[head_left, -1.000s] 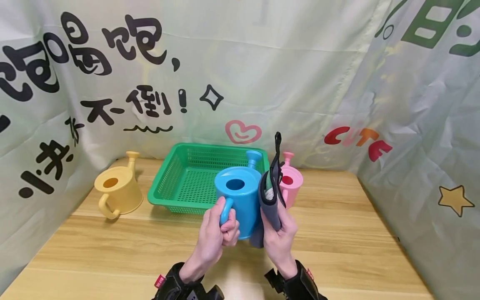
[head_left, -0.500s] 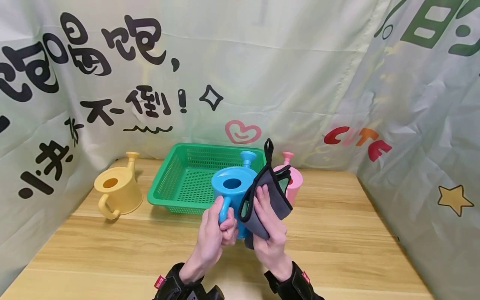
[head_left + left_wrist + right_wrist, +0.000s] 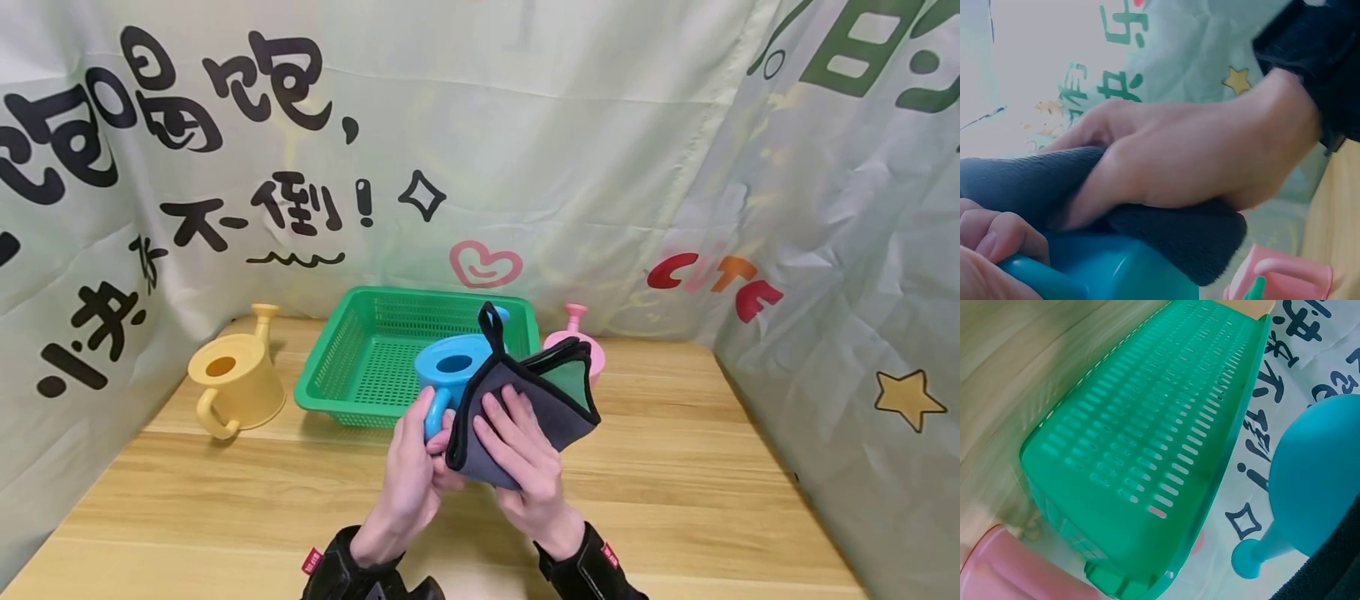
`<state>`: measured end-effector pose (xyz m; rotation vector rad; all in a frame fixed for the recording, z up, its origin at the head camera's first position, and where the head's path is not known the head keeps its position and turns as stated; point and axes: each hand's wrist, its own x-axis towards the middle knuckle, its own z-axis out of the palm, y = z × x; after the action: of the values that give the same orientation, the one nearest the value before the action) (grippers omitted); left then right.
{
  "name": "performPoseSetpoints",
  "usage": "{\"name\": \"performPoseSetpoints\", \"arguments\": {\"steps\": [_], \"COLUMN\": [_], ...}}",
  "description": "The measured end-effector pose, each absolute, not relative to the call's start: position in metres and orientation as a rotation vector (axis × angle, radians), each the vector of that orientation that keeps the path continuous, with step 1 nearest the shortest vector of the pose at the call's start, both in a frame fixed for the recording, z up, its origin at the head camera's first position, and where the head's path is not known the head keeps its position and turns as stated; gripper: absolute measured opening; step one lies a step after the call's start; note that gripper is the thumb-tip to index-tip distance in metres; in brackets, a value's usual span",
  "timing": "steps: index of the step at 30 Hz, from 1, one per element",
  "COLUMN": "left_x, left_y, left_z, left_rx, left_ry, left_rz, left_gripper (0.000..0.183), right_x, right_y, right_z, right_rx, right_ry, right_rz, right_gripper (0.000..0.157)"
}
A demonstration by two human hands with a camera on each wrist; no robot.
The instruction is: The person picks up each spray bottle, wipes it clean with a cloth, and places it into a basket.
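Note:
My left hand (image 3: 405,479) grips the handle of a blue toy watering can (image 3: 437,364), held up in front of me. Across the can's right side lies a folded grey cloth (image 3: 558,421) with black edging, a hanging loop and a green inner face. Fingers of my right hand (image 3: 531,479) spread over the cloth and hold it against the can. From the left wrist, the cloth (image 3: 1179,234) shows bunched under the right thumb. Most of the can's body and part of its spout are hidden behind the cloth.
A green perforated basket (image 3: 322,392) stands behind the can. To its left is a yellow watering can (image 3: 251,387); to its right, partly covered by the cloth, a pink one (image 3: 596,354). Printed fabric walls (image 3: 600,167) surround the wooden table (image 3: 697,467).
My right hand has brought the cloth leftward across the front of the blue can, turning its grey face toward me. The can has shifted slightly left and tilted, still in my left hand.

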<state>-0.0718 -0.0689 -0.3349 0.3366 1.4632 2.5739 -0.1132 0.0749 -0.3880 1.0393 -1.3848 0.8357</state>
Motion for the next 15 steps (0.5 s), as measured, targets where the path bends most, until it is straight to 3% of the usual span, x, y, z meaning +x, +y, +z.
{"name": "performPoseSetpoints", "arguments": {"steps": [15], "left_x": [-0.077], "left_y": [-0.087], "left_z": [-0.331], "left_rx": [0.524], "left_ry": [1.193], "left_rz": [2.596], "left_gripper": [0.052], "right_x": [-0.117], "right_y": [0.080], "right_z": [-0.389], "right_rx": [1.165], "right_ry": [-1.366], "right_rz": [0.746], "right_gripper": [0.035]}}
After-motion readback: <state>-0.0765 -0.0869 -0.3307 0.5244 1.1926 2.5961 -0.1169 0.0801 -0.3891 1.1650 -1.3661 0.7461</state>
